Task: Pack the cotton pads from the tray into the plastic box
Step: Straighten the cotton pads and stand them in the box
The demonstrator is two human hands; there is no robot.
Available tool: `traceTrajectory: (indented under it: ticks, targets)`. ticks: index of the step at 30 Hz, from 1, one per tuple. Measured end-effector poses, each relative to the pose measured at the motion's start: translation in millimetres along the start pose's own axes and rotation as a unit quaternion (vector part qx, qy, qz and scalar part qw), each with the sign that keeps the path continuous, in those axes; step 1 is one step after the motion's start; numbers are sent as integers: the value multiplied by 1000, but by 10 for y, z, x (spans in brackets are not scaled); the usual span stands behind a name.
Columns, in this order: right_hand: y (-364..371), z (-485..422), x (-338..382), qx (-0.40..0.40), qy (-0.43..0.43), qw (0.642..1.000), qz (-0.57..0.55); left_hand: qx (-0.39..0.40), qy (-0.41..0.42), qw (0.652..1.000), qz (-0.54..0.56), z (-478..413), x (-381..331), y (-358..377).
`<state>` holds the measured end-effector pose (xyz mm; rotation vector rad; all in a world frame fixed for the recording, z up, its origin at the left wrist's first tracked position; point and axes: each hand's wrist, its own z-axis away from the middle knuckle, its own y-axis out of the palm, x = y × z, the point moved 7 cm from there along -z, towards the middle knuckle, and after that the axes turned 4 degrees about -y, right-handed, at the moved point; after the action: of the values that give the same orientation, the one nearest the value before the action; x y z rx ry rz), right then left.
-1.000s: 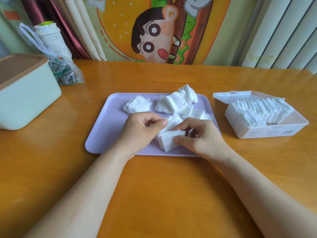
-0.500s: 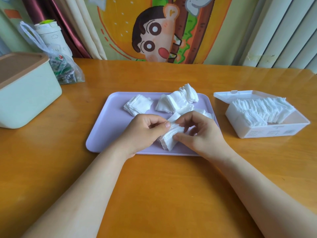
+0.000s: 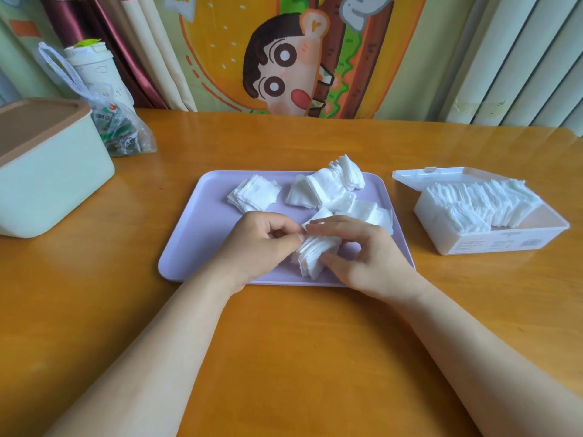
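Observation:
A lilac tray (image 3: 195,241) lies on the wooden table with several piles of white square cotton pads: one flat pile (image 3: 255,196) at its back left and a fanned pile (image 3: 328,184) at its back middle. Over the tray's front, my left hand (image 3: 262,247) and my right hand (image 3: 362,250) both pinch a small stack of cotton pads (image 3: 312,257) from either side. To the right stands the clear plastic box (image 3: 504,242), lid open behind it, with a row of pads (image 3: 479,206) packed upright in its back part.
A mint-green bin with a brown lid (image 3: 47,165) stands at the left edge. Behind it are a plastic bag (image 3: 120,130) and a white cup (image 3: 91,70). Curtains and a cartoon hanging close off the far side of the table.
Both hands have closed in on the small stack, squeezing its pads together and turning it more upright. The other piles and the box have not moved.

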<state>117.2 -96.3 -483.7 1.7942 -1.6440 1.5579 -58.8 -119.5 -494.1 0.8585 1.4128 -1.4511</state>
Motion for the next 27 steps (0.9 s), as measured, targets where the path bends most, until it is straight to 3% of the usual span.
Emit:
traceTrajectory:
  ticks: [6,9,16,23,27]
  targets:
    - [-44,13,-45,-31,38,999,18,64,-18,997,33,52,-43,-65]
    - [-67,13,-50,-52,45,998,10,114,-10,993,-7,79,-23,-16]
    - [-61,-9,-63,-50,52,997,11,39,0,999,13,32,9,3]
    - [-15,-16,-117,-46,105,992,-54,56,17,997,59,25,-10,27]
    - [-39,-23,-107,-65,125,984,-106,-3,40,999,27,5,-20,-6]
